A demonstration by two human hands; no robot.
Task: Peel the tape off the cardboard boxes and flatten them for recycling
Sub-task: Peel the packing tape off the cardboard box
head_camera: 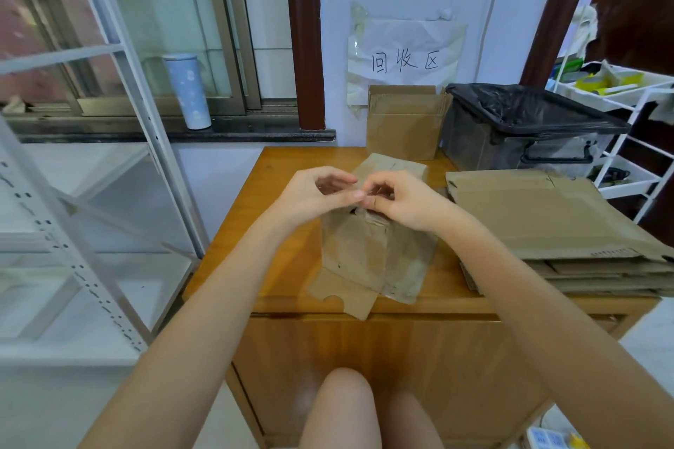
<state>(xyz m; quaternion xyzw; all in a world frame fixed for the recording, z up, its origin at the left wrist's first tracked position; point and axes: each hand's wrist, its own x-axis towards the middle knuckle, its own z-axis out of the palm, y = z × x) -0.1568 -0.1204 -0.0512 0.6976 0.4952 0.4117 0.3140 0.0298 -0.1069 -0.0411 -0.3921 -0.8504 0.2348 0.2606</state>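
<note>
**Both hands pinched together over a small upright box**

Left hand [321, 193] and right hand [397, 200] raised above the wooden table [277, 171], fingertips meeting at the top edge of a small cardboard box [368, 251]. Fingers of both curled in narrow pinches; something thin and clear seems to sit between them, possibly tape, too faint to confirm. Directly beneath the hands: the box, standing upright, long axis vertical, broad creased face turned toward the wearer, top end up at the fingertips. Bottom flap [343, 293] folded out flat toward the near table edge, slightly overhanging it.

Just beyond the fingertips: a flat piece of cardboard [392, 166] lying on the table. Farther beyond the right hand: an open-topped carton [401, 120] against the wall, under a paper sign [405, 58] with handwritten characters. Right of the right hand: a stack of flattened cardboard [547, 219], long edges running away to the right, close beside the box. Behind that stack: a bin lined with a black bag [529, 117], then a white rack [627, 142]. Far left of the left hand: a pale tumbler [188, 91] on the windowsill and grey metal shelving [73, 230].
</note>
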